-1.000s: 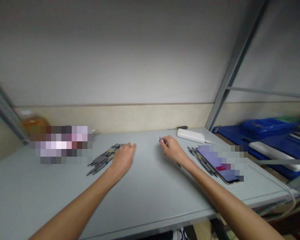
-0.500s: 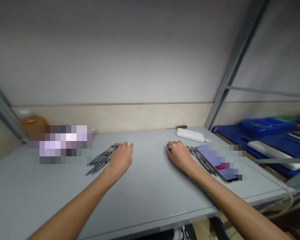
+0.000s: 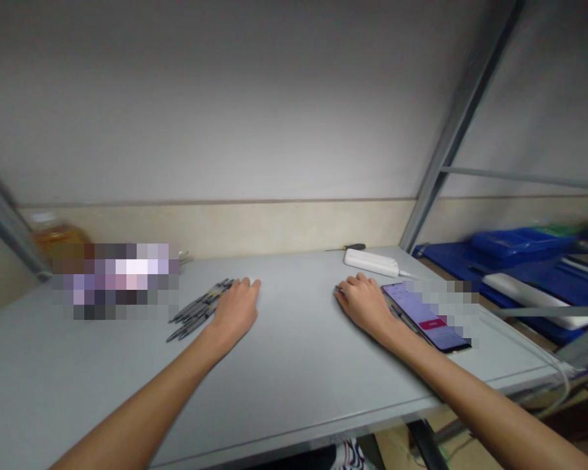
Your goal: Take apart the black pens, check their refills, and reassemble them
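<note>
My left hand lies flat on the grey table, fingers stretched forward, its thumb side against a loose pile of dark pens. My right hand rests knuckles up with its fingers curled, and a small dark tip of a pen shows at the fingertips. This hand covers a second row of pens, which lies against the left edge of a phone with a lit screen. Only a few pen ends show under the wrist.
A white power strip and a screwdriver lie at the back of the table. A blurred patch and an amber bottle sit at the back left. Blue trays fill the shelf to the right, past a metal upright.
My right hand has moved right from the table's middle with the pen, down onto the pens beside the phone. My left hand has stayed by the left pile.
</note>
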A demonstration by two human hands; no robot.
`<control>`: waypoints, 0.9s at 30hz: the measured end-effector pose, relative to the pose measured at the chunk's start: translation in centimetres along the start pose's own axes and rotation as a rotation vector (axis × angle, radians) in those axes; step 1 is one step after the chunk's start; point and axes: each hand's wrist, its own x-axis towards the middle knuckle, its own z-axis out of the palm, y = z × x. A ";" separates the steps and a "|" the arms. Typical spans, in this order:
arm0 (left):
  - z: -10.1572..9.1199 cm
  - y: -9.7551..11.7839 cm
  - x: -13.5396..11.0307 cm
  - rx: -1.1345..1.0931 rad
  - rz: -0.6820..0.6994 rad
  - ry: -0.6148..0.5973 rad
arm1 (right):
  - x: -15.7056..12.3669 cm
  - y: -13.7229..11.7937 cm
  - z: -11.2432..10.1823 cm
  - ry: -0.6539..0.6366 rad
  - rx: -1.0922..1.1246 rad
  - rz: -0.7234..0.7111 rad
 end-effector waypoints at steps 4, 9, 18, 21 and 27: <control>0.1 0.0 0.0 0.018 0.015 0.010 | -0.1 0.1 0.1 0.021 0.021 -0.032; 0.1 0.1 0.0 0.013 0.008 0.009 | -0.2 0.1 0.4 0.034 0.024 -0.052; -0.1 0.1 -0.1 -0.023 0.004 -0.001 | -0.5 1.1 -0.2 0.052 -0.068 -0.051; -0.1 0.2 -0.1 -0.045 0.002 -0.004 | -0.6 1.8 -0.2 0.049 -0.070 -0.036; -0.2 0.2 -0.1 -0.030 0.000 -0.010 | -0.8 3.2 0.2 0.050 -0.061 -0.017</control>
